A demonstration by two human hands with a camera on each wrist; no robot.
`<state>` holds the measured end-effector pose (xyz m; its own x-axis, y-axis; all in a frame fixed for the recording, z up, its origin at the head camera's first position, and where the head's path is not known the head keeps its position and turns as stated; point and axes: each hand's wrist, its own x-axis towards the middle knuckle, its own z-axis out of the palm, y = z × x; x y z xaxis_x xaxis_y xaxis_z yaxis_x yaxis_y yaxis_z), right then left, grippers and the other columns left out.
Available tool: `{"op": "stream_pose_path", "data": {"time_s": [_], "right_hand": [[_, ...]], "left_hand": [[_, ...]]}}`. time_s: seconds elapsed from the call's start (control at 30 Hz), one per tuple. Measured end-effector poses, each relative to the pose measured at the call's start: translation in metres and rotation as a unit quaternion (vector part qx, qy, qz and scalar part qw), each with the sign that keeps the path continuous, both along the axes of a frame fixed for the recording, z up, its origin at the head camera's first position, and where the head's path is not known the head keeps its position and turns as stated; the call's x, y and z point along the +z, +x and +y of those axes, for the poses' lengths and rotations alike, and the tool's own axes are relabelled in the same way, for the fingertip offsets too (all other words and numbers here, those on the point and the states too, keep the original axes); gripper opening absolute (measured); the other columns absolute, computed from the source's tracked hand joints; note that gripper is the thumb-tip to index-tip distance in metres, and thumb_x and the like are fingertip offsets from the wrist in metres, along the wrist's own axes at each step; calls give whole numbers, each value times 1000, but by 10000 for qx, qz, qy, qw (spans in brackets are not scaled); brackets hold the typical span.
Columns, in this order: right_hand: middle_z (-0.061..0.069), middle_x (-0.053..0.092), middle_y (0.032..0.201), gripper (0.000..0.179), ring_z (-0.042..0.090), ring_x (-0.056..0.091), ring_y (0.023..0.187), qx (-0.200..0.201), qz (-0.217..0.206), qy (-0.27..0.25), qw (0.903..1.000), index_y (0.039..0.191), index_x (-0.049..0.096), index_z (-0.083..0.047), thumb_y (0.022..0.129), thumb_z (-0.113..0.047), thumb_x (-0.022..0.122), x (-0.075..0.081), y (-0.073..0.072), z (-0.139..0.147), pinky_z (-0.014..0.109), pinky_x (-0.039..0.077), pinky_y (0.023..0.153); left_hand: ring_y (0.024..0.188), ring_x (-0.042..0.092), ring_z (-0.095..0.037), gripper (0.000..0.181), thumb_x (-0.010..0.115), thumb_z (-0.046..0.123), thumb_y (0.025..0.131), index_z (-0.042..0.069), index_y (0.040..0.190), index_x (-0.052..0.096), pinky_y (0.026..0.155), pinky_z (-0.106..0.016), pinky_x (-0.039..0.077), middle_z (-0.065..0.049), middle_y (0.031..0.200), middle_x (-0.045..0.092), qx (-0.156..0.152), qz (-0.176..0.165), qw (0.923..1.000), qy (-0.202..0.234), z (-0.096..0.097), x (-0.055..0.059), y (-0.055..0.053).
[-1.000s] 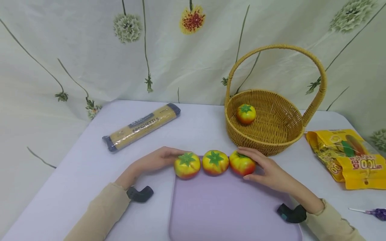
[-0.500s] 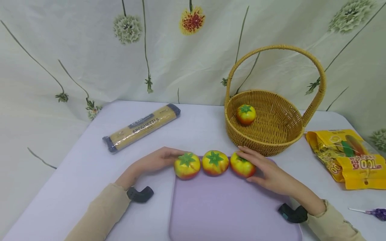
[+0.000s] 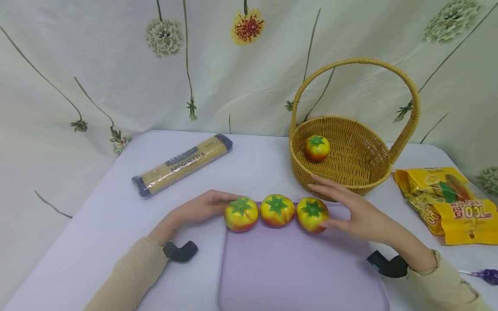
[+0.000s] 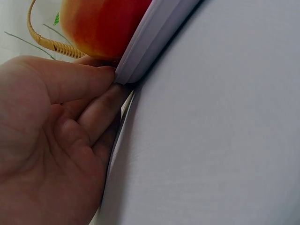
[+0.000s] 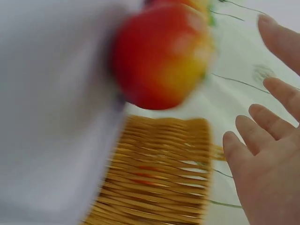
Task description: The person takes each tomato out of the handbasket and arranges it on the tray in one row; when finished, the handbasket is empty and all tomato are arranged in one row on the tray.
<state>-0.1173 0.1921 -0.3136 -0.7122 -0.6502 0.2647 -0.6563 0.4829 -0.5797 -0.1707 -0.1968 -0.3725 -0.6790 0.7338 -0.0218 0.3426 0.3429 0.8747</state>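
Three yellow-red tomatoes with green star-shaped leaf tops stand in a row along the far edge of the lilac tray (image 3: 299, 268): a left one (image 3: 241, 220), a middle one (image 3: 277, 214) and a right one (image 3: 311, 222). At the tray's far left corner is my left hand (image 3: 198, 209). The left wrist view shows its thumb on the tray's rim (image 4: 152, 40) and fingers underneath, pinching it beside the left tomato. My right hand (image 3: 365, 218), fingers extended and spread, hovers just right of the right tomato. In the right wrist view, that tomato (image 5: 159, 61) is apart from the fingers.
Behind the tray stands a wicker basket (image 3: 358, 188) with a tall handle and one tomato (image 3: 317, 149) inside. A spaghetti pack (image 3: 183, 166) lies at the back left. Yellow snack bags (image 3: 447, 203) and a purple lollipop (image 3: 488, 275) lie at the right.
My right hand has let go of the right tomato and drawn away rightward, its fingers spreading. The left hand keeps its place at the tray corner.
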Motion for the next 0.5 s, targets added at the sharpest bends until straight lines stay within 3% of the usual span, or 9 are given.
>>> {"op": "stream_pose_path", "data": {"time_s": [0.07,0.17,0.3,0.4,0.5], "right_hand": [[3,28,150,70,23,26,135,-20,171,-128,9998,142,41,-17,81,-11,74,13,-7,1,54,33,99],[4,30,149,69,21,28,133,-75,334,-427,9985,142,41,-13,81,-5,73,33,-22,4,39,34,103],[5,30,148,65,21,32,132,-210,4,-922,9955,142,39,-9,84,1,67,56,-47,9,20,30,103],[7,31,148,62,21,29,133,-508,-454,-1094,9917,144,35,-8,89,-4,63,69,-67,13,22,27,105],[7,31,148,60,22,29,134,-921,-912,-1053,9859,146,33,-11,92,-15,60,77,-86,16,36,29,106]], "left_hand": [[124,44,-17,37,47,5,96,5,132,53,104,-33,32,-3,131,53,4,3,10000,-11,-1,-1,0],[124,44,-17,37,47,5,96,5,132,53,104,-33,32,-2,132,53,7,22,10000,-24,-2,-2,-1],[124,44,-17,37,48,5,96,5,132,53,104,-34,32,-2,132,53,-5,54,10000,-21,-2,-3,-2],[124,44,-17,37,48,4,96,5,132,53,105,-34,31,-2,132,53,-13,51,10000,-31,-2,-3,-2],[124,43,-17,37,47,5,96,6,132,53,105,-34,31,-2,132,53,-27,41,10000,-44,-1,-2,-2]]}}
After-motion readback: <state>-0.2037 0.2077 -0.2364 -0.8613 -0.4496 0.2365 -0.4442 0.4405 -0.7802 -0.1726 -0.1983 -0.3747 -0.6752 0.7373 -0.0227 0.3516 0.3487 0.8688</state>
